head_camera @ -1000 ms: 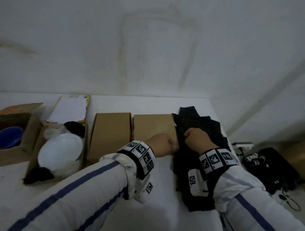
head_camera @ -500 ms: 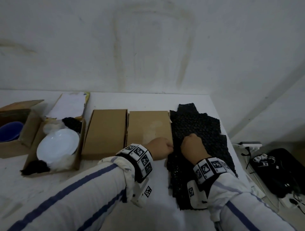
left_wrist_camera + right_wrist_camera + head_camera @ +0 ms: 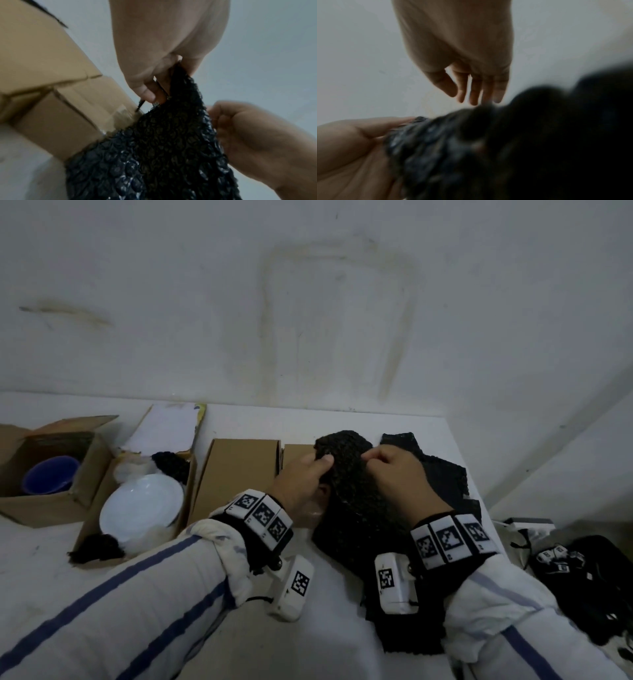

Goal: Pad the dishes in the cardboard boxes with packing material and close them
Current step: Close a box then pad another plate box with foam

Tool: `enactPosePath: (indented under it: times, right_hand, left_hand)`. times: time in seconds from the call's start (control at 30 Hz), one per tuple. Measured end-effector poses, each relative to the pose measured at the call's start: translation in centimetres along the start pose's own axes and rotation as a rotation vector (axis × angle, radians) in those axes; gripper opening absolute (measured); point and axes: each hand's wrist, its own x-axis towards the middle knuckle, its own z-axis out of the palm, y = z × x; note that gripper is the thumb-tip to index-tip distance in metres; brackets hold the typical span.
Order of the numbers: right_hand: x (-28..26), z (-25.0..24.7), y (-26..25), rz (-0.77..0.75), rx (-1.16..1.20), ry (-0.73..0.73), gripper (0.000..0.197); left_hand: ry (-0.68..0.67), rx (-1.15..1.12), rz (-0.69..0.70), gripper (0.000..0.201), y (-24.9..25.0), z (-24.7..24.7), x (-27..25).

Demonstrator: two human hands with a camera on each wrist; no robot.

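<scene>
Bubble wrap (image 3: 346, 474), black and knobbly, is lifted by its upper edge off the pile of black wrap (image 3: 442, 477) lying at the right end of the tabletop (image 3: 342, 645), presumably to peel one sheet free for padding. The left hand (image 3: 303, 479) pinches that edge between thumb and curled fingers (image 3: 145, 92); the right hand (image 3: 399, 474) nips it just beside, though the blurred wrist view leaves its grip hard to judge. Directly behind stand two closed cardboard boxes (image 3: 239, 470), seemingly finished. Further left an open box (image 3: 85, 537) holds a white plate (image 3: 142, 508) with black and white wadding at its corners, and another open box (image 3: 51, 505) holds a blue bowl (image 3: 49, 479); both appear to await more padding and closing. No brand or writing is readable; only square black-and-white markers on the wristbands (image 3: 262, 513).
</scene>
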Motion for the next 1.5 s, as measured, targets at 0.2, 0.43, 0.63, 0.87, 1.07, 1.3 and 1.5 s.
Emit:
enactPosePath:
  times: [0.2,0.43,0.63,0.87,1.07,1.3,1.5]
  right_hand:
    - [1.1,1.4,-1.4,0.421,0.127,-0.273,0.035]
    - [0.5,8.7,-6.9,0.446,0.247,-0.393,0.021]
    - [0.6,15.7,-10.3,0.392,0.469,-0.566,0.027]
    - [1.4,19.8,-14.8,0.129,0.583,-0.292,0.036]
    - [1.9,21.5,-17.1,-0.190,0.160,-0.180,0.043]
    - [2.5,23.5,-17.7,-0.579,-0.034,0.193,0.024]
    - [2.6,24.8,-15.0,-0.572,-0.520,-0.373,0.035]
  left_hand:
    - [0.086,-0.193,0.096,0.023,2.2,-5.9,-1.8]
    - [0.238,-0.312,0.120,0.023,2.4,-15.6,-4.3]
    - [0.312,-0.390,0.131,0.031,2.8,-23.5,-5.9]
    - [0.349,-0.202,0.010,0.052,1.7,-30.7,-6.6]
    - [0.500,-0.168,0.141,0.056,1.8,-33.9,-6.4]
    - [0.558,-0.236,0.292,0.034,2.2,-35.2,-6.3]
    - [0.455,0.451,0.110,0.046,-1.4,-36.4,-6.5]
